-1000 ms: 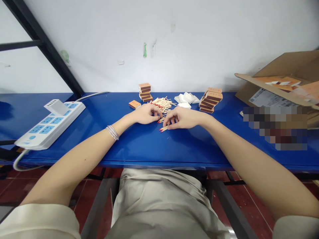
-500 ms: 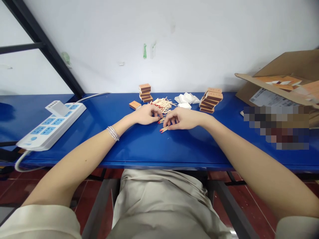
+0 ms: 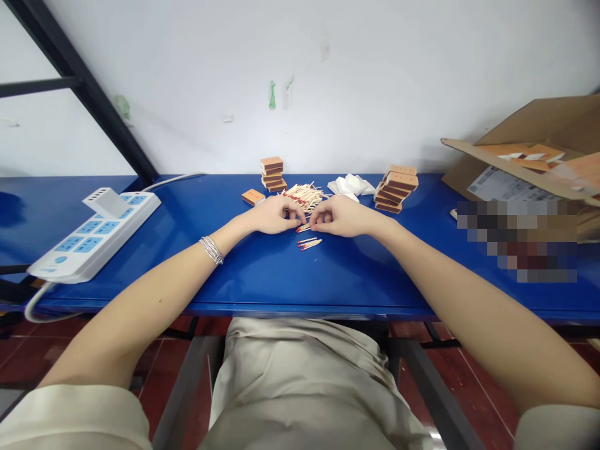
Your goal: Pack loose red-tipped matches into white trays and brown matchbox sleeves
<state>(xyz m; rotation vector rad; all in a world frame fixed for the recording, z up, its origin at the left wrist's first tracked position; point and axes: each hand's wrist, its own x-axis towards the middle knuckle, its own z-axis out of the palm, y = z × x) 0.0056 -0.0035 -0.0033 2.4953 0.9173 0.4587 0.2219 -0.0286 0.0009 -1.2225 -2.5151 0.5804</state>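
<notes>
My left hand [image 3: 277,214] rests over the blue table in front of a heap of matches [image 3: 302,196]. Its fingers are curled, thumb and fingertips close together; what they hold, if anything, is hidden. Facing it, my right hand [image 3: 345,217] has thumb and fingers pinched on the ends of a few matches [image 3: 304,229], whose red heads point left, just below the left fingertips. Nearer to me, several loose matches [image 3: 310,244] lie on the table, red heads to the left.
Matchboxes [image 3: 272,174] stand stacked behind my left hand, with a single matchbox [image 3: 253,197] nearby. White paper pieces [image 3: 351,185] and another matchbox stack [image 3: 396,187] lie behind my right hand. A power strip [image 3: 96,234] is at left, an open cardboard box [image 3: 510,181] at right.
My right hand has let go of the nearer matches, which now lie on the table. It has moved slightly away from me to the matches by my left fingertips. The left hand stays put.
</notes>
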